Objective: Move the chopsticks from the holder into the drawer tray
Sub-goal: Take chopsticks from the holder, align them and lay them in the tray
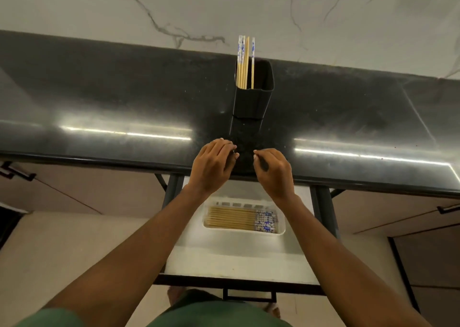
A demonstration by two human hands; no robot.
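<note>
A black square holder (252, 95) stands on the dark countertop (124, 97) with several wooden chopsticks (245, 62), blue-and-white at the top, upright in its left side. Below the counter an open drawer (236, 259) holds a white tray (282, 227) with several chopsticks (242, 219) lying flat side by side. My left hand (215, 165) and my right hand (273, 171) hover over the counter's front edge, in front of the holder, fingers curled and empty, a small gap between them.
A marble wall (224, 8) rises behind the counter. Cabinet fronts with black handles (17, 172) flank the drawer on both sides. The drawer's black handle (249, 295) is near my body.
</note>
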